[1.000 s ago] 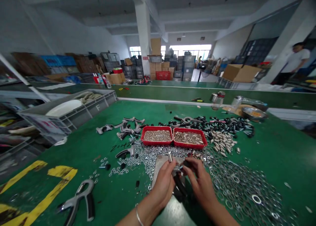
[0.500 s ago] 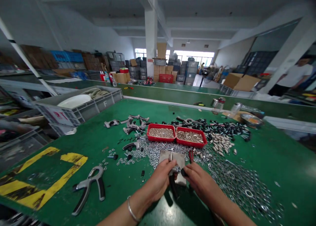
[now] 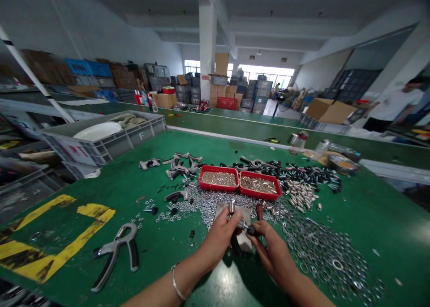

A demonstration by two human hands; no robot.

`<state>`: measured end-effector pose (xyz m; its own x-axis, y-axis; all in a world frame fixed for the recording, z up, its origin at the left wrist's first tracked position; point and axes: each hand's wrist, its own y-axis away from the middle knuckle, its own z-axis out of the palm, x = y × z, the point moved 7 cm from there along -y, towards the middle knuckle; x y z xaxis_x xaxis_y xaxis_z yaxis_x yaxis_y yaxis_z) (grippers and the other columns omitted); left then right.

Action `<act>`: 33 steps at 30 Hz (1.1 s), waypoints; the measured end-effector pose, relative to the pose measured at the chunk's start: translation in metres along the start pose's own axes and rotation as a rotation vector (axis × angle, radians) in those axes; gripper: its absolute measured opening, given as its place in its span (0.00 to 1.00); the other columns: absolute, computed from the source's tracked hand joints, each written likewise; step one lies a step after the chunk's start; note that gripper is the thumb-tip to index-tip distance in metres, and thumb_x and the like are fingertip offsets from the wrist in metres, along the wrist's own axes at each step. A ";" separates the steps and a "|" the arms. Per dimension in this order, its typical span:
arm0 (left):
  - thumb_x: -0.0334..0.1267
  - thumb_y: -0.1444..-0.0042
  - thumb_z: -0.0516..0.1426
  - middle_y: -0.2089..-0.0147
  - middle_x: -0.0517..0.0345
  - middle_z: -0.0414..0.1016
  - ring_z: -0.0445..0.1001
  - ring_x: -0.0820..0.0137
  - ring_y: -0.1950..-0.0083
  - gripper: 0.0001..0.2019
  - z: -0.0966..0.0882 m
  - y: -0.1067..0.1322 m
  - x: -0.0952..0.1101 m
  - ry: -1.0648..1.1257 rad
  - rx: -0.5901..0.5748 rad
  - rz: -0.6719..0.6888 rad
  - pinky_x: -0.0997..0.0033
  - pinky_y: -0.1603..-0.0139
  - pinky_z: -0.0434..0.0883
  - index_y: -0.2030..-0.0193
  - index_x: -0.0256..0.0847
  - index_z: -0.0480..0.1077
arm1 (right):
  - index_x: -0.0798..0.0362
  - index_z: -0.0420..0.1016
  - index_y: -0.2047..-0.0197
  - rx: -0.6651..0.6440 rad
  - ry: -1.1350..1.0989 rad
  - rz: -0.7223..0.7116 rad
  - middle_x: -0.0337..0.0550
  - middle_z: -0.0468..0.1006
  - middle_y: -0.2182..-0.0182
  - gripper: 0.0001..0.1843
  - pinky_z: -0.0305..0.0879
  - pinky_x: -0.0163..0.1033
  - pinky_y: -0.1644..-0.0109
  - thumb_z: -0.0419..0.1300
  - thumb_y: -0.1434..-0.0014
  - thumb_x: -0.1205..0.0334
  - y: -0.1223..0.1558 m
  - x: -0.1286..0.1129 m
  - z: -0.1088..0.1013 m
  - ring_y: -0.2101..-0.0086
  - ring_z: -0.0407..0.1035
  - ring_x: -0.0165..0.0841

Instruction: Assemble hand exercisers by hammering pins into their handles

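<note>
My left hand [image 3: 220,233] has its grip wrapped round a grey metal handle piece with a black lower arm [image 3: 235,244], a silvery coil spring [image 3: 231,207] standing at the thumb, held above the flat grey metal plate [image 3: 220,212] on the green counter [image 3: 168,262]. My right hand [image 3: 273,249] pinches a round black knob [image 3: 251,230] at the piece's side, so I judge the step in hand to be threading that knob in. The next move seems to call for a steady left grip and small, straight turns from my right fingertips.

Left fingers [image 3: 234,220] curled, right fingers [image 3: 263,229] pinched
</note>
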<state>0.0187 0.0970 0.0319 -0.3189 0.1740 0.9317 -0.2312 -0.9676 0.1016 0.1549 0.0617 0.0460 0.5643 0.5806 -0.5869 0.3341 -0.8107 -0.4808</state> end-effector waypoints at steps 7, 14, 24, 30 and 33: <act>0.50 0.39 0.55 0.66 0.58 0.70 0.68 0.66 0.63 0.13 -0.012 -0.004 0.020 -0.381 0.045 0.223 0.69 0.61 0.64 0.62 0.42 0.68 | 0.46 0.63 0.60 -0.029 -0.359 0.335 0.39 0.73 0.69 0.06 0.70 0.39 0.65 0.56 0.35 0.56 -0.008 0.003 0.006 0.69 0.73 0.35; 0.49 0.35 0.50 0.65 0.59 0.67 0.65 0.68 0.62 0.13 -0.015 -0.002 0.028 -0.519 -0.028 0.224 0.70 0.60 0.63 0.61 0.41 0.64 | 0.48 0.65 0.58 -0.046 -0.247 0.246 0.41 0.73 0.65 0.05 0.69 0.41 0.61 0.56 0.35 0.58 -0.015 -0.006 0.001 0.66 0.71 0.35; 0.47 0.35 0.51 0.65 0.60 0.67 0.65 0.69 0.63 0.11 -0.022 -0.008 0.030 -0.747 0.034 0.371 0.68 0.59 0.63 0.62 0.41 0.63 | 0.48 0.63 0.61 -0.264 -1.033 0.732 0.29 0.59 0.79 0.17 0.61 0.30 0.83 0.50 0.34 0.43 -0.019 -0.003 0.047 0.83 0.53 0.24; 0.46 0.33 0.48 0.60 0.57 0.68 0.66 0.68 0.58 0.11 -0.026 -0.017 0.016 -0.796 -0.107 0.462 0.68 0.54 0.63 0.58 0.41 0.64 | 0.48 0.62 0.66 -0.363 -0.965 0.781 0.28 0.64 0.84 0.22 0.52 0.28 0.88 0.52 0.38 0.37 -0.017 0.006 0.059 0.88 0.50 0.23; 0.48 0.34 0.49 0.63 0.59 0.68 0.65 0.69 0.60 0.13 -0.035 -0.029 0.002 -0.736 -0.116 0.360 0.69 0.56 0.64 0.61 0.41 0.64 | 0.49 0.63 0.70 -0.529 -0.912 0.855 0.28 0.56 0.90 0.32 0.48 0.30 0.88 0.35 0.35 0.32 -0.011 0.019 0.071 0.90 0.41 0.23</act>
<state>-0.0075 0.1320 0.0186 0.2827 -0.3457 0.8947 -0.3358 -0.9094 -0.2453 0.1078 0.0868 -0.0060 0.1118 -0.4393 -0.8914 0.4980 -0.7515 0.4328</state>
